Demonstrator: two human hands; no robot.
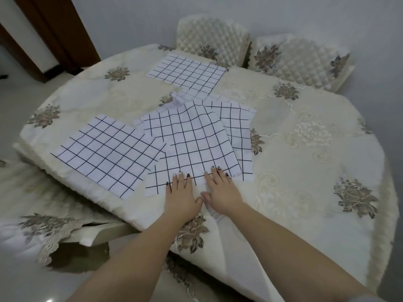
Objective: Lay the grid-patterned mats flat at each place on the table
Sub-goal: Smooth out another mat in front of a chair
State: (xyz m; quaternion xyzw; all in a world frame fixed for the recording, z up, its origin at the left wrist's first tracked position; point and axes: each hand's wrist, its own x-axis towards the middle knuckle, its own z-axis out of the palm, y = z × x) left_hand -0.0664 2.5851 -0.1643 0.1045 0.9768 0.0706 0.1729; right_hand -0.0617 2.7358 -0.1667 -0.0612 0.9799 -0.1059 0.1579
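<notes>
Several white mats with a black grid lie on the cream floral tablecloth. One mat lies flat near the left edge. Another mat lies flat at the far side. In the middle, a slightly rippled mat rests on top of a small pile, with another mat sticking out beneath it to the right. My left hand and my right hand press flat, fingers spread, on the near edge of the top mat. Neither hand grips anything.
Two quilted cream chairs stand behind the table's far edge. A cushioned seat sits at the near left, below the table edge. A dark wooden door frame rises at the upper left.
</notes>
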